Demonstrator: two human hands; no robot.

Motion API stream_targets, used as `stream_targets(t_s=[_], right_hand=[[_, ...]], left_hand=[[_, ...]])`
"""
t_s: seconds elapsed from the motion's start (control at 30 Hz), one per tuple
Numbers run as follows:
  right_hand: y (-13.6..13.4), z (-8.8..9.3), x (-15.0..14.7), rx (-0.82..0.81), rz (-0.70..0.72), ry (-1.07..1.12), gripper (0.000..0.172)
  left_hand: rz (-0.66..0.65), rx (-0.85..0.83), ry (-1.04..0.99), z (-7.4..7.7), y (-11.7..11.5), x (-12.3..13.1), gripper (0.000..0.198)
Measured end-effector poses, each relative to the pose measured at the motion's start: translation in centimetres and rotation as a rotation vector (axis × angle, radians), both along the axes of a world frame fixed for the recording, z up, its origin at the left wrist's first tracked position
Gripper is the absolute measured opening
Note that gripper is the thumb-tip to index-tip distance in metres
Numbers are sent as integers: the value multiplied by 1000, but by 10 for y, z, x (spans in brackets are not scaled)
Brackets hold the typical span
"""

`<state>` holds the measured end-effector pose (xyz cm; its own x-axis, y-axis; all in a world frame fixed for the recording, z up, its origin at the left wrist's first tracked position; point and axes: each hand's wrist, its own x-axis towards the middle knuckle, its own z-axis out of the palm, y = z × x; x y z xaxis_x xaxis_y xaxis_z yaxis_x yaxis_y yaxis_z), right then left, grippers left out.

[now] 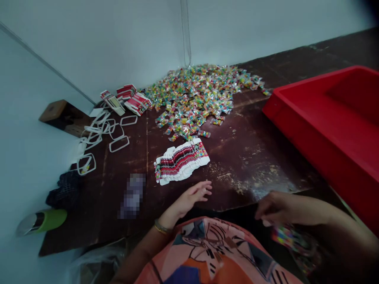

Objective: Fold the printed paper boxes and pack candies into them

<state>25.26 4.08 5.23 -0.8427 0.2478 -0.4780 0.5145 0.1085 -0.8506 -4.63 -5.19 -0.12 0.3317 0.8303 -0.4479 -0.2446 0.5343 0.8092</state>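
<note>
My left hand [197, 193] hovers over the table's near edge, its fingers stretched out and holding nothing. Just beyond it lies a fanned row of flat printed cardboard boxes [181, 161], red and white with colourful ends. My right hand [274, 207] is off the table's front edge at the right, curled and smeared by motion; whether anything is in its fingers I cannot make out. Below its wrist are blurred colourful printed packs [291, 240], partly in shadow. Farther back spreads a large heap of small clear-wrapped, multicoloured sweets [198, 94].
A big red tray [299, 118] stands at the right. Stacked red-and-white boxes [137, 103], loose white bands [119, 144] and a wooden block [63, 116] lie at the back left. Nearer are a dark cloth [65, 190], a green-and-silver bottle [49, 221] and a blurred-out purple item [132, 197].
</note>
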Motion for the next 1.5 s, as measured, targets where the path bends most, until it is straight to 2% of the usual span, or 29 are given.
stream_targets(t_s=[0.03,0.1,0.2,0.23,0.27,0.33,0.4,0.5,0.6,0.67,0.73,0.8,0.87,0.97,1.1,1.17,1.23,1.27,1.33,1.43,1.5], right_hand=[[7,0,0,29,25,-23,22],[26,-11,-24,245,0,46,23],[65,-40,-96,783,-106,179,33],[79,-49,-122,932,-93,152,40],[92,-57,-144,1034,-23,105,48],[113,-65,-176,1134,82,39,53],[123,-64,-188,1154,128,24,41],[109,-53,-181,1176,134,24,27],[59,-44,-160,1191,155,105,26],[21,-43,-147,1160,118,252,25],[-4,-45,-138,1091,-48,353,27],[-13,-48,-133,1003,-234,365,29],[-10,-50,-133,881,-327,363,26],[-2,-46,-132,603,-271,415,13],[3,-33,-124,262,-41,443,15],[5,-29,-119,102,64,456,21],[5,-30,-115,12,50,459,21],[2,-33,-115,-8,-24,459,19],[-11,-42,-116,-36,-245,455,15],[-39,-58,-118,-65,-593,437,35],[-55,-67,-118,-152,-753,410,36]], left_hand=[[43,-7,4,-1,2,-5,41],[109,-24,-17,-2,4,-11,39],[143,-52,-63,-2,3,-10,37],[142,-65,-79,-1,1,-8,37],[140,-77,-93,-1,-1,-7,37],[144,-94,-115,1,-5,-6,36],[164,-95,-132,-1,-7,-8,36],[214,-102,-213,-6,-3,-13,42],[297,-98,-382,-12,6,-15,48],[337,-97,-417,-14,11,-14,42],[330,-128,-359,-15,12,-10,39],[261,-172,-283,-16,8,-4,35],[147,-203,-209,-17,3,1,28],[17,-227,-112,-15,-4,6,17],[-77,-161,-74,-5,-7,10,20],[-146,-70,40,-1,-9,13,25],[-83,-1,227,-2,-11,17,29],[-13,13,303,-4,-14,19,32],[121,6,355,-12,-20,23,38],[288,32,327,-21,-32,25,37],[384,111,373,-23,-39,22,39]])
